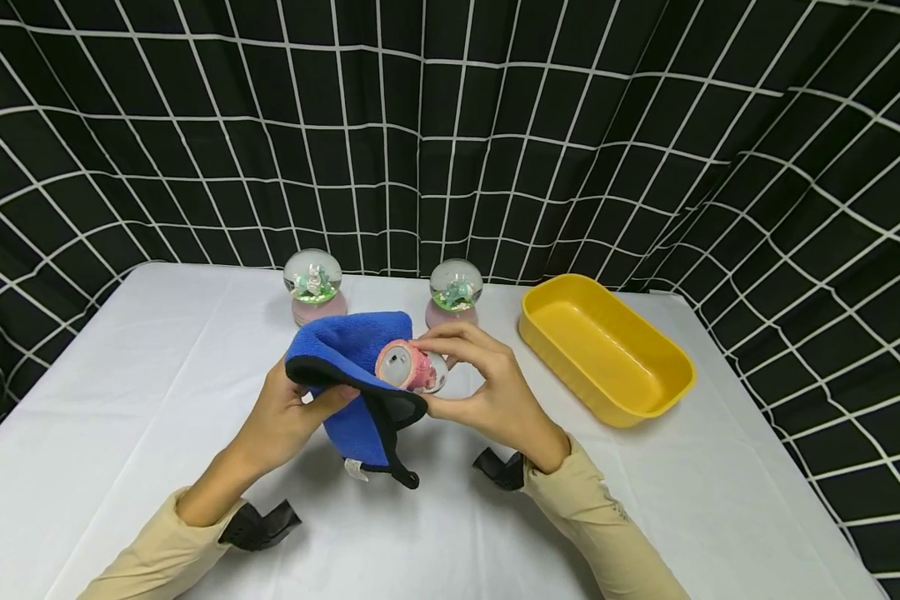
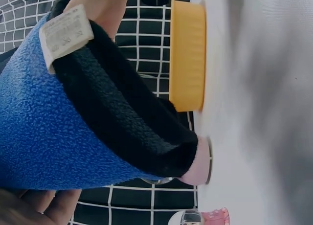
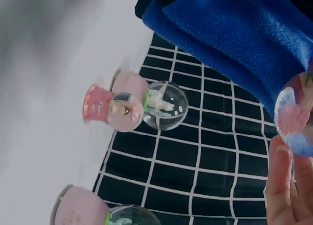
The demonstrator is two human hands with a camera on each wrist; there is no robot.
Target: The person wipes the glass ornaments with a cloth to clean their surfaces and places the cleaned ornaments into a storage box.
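My left hand (image 1: 285,412) grips a blue cloth (image 1: 371,425) with black edging, thumb on its near side. The cloth is folded over, and its white label (image 2: 66,33) shows in the left wrist view. My right hand (image 1: 487,379) holds a small snow globe (image 1: 408,367) between thumb and fingers, tilted so that its pink base faces the head camera. That base lies against the cloth's fold. In the right wrist view, the globe's clear ball (image 3: 296,115) sits above my fingertips.
Behind my hands stand two larger snow globes, one left (image 1: 313,283) and one right (image 1: 453,292), on pale pink bases. Another small pink-based globe (image 3: 98,105) stands on the white table (image 1: 105,400), hidden in the head view. A yellow tub (image 1: 645,412) is at right; a black gridded curtain hangs behind.
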